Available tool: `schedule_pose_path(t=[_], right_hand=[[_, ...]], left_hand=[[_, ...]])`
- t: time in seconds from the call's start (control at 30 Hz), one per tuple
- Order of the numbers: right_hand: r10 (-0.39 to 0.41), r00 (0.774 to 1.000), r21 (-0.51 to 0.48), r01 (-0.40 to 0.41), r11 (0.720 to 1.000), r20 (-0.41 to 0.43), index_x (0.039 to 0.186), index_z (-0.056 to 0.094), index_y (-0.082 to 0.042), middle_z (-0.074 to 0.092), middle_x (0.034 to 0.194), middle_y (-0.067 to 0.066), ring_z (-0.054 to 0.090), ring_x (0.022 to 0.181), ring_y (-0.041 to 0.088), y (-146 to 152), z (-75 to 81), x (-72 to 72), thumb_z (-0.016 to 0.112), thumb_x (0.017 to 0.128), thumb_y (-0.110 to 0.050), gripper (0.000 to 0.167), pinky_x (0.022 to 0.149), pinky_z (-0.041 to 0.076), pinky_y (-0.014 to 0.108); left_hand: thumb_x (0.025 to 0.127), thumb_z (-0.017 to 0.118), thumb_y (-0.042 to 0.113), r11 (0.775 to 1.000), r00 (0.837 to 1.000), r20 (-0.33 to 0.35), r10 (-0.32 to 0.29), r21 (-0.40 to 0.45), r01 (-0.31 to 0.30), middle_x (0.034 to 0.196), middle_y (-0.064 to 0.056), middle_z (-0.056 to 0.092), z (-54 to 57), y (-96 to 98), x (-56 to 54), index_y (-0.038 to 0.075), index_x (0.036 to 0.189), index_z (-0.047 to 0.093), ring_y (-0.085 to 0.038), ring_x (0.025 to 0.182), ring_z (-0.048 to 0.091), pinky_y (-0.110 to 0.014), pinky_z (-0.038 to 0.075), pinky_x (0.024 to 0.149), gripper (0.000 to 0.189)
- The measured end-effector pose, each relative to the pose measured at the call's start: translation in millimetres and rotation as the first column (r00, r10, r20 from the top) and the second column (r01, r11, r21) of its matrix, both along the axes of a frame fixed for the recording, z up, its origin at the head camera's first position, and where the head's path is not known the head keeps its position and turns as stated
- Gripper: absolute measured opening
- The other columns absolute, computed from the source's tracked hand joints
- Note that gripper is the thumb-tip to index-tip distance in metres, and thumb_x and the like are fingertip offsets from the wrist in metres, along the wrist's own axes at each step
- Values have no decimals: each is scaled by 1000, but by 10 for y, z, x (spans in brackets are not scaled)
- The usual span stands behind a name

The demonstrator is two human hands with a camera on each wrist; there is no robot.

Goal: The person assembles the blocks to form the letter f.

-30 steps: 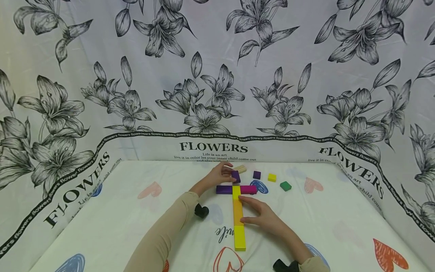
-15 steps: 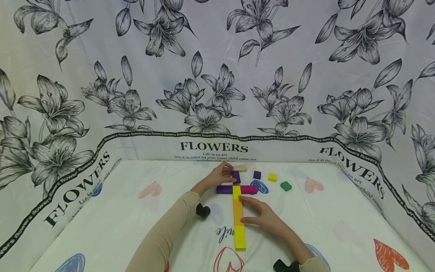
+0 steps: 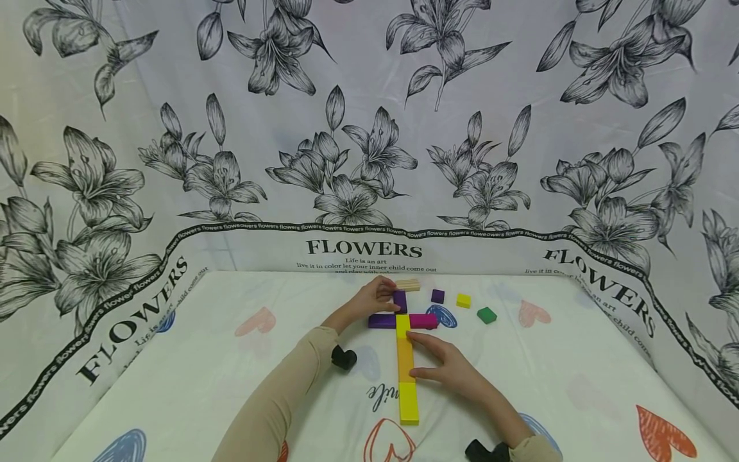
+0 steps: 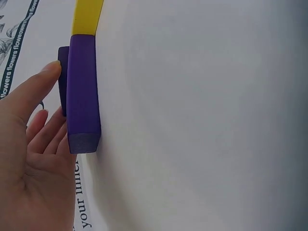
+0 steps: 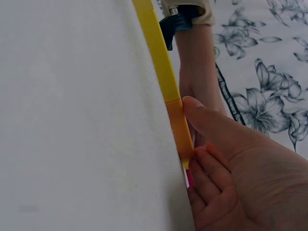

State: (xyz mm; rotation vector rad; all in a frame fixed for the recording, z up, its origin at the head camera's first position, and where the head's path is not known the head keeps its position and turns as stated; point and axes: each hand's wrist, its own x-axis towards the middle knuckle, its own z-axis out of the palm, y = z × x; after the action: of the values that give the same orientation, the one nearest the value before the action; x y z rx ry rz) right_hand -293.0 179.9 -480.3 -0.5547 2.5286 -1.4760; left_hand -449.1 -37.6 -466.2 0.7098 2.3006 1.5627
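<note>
My left hand (image 3: 375, 297) pinches a dark purple block (image 3: 399, 301) between thumb and fingers, just beyond a crossbar of blocks. The crossbar has a violet block (image 3: 382, 321) on the left and a magenta block (image 3: 424, 321) on the right. Between them lies a small yellow block (image 3: 402, 326), heading a column with an orange block (image 3: 406, 360) and a longer yellow block (image 3: 408, 403). My right hand (image 3: 447, 369) touches the column's right side with thumb and fingertips, the fingers fairly straight. In the left wrist view, the violet block (image 4: 83, 86) partly hides the pinched one.
Pale wooden sticks (image 3: 408, 285) lie behind the pinched block. To their right are a small purple cube (image 3: 438, 296), a yellow block (image 3: 464, 300) and a green block (image 3: 487, 315). A flower-print cloth (image 3: 358, 160) stands behind the table.
The purple block in my left hand has turned slightly, now straighter above the column. The wooden sticks behind it have swung level. My right hand stays in place.
</note>
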Motion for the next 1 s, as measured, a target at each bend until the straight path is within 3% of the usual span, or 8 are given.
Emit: schedule_pose_path(t=[0.33, 0.8, 1.0], right_hand=[[-5, 1000, 6, 5, 1000, -1, 146, 46, -25, 47, 152, -3, 34, 147, 26, 3, -4, 3, 76, 83, -35, 70, 120, 26, 57], [3, 1000, -5, -3, 1000, 2, 146, 46, -24, 46, 152, -2, 34, 146, 26, 5, 6, 5, 76, 84, -34, 70, 119, 26, 57], [7, 1000, -11, -7, 1000, -3, 146, 46, -24, 47, 151, -2, 35, 146, 26, 9, 3, 7, 76, 83, -33, 70, 119, 27, 57]], left_hand=[[83, 77, 8, 999, 1000, -21, 3, -49, -4, 139, -14, 55, 11, 24, 28, 5, 131, 44, -25, 132, 52, -33, 45, 111, 58], [84, 75, 8, 998, 998, -51, -36, -46, 33, 140, -18, 54, 15, 14, 60, 1, 131, 44, -32, 133, 51, -41, 42, 114, 57], [85, 75, 11, 996, 998, -53, -37, -87, 32, 141, -14, 54, 9, 20, 49, 5, 131, 44, -28, 135, 50, -36, 42, 113, 56]])
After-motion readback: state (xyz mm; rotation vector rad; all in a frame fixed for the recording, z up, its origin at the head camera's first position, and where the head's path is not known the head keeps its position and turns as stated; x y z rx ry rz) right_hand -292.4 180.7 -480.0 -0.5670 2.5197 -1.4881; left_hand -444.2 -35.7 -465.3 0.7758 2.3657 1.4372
